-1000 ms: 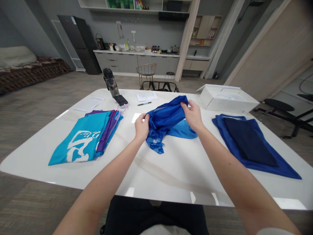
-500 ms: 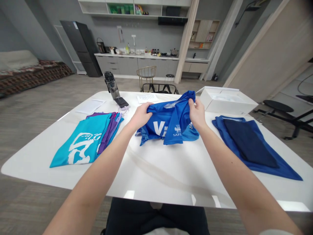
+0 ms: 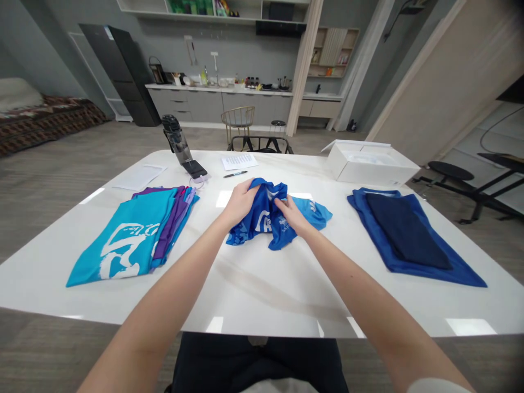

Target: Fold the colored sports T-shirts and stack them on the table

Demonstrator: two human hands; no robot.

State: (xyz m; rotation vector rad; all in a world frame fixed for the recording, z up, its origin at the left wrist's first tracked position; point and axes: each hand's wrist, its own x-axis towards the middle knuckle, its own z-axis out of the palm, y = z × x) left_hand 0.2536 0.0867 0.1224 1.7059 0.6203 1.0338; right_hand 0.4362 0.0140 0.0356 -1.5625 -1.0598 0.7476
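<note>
A bright blue shirt point(image 3: 262, 218) with white print is bunched up over the middle of the white table point(image 3: 262, 295). My left hand point(image 3: 241, 203) is closed on its upper left edge. Its upper right edge is pinched in my right hand point(image 3: 292, 214), thumb on top. The lower folds hang down onto the tabletop, and a lighter blue part point(image 3: 313, 213) spreads out to the right. To the left lies a stack of folded clothes with a turquoise shirt point(image 3: 123, 234) on top and a purple garment point(image 3: 170, 224) beside it. On the right, a dark navy folded garment point(image 3: 405, 229) rests on blue cloth point(image 3: 454, 267).
Beyond the shirt are a pen point(image 3: 235, 174) and a printed sheet point(image 3: 239, 161). A bottle point(image 3: 177, 136) stands behind a phone-like dark object point(image 3: 194, 168) at back left, near white paper point(image 3: 139, 177). A white box point(image 3: 370, 162) sits at back right.
My hands have come closer together and lower, gathering the shirt into a tighter bunch. The pen behind it now shows. The whole view has shifted slightly.
</note>
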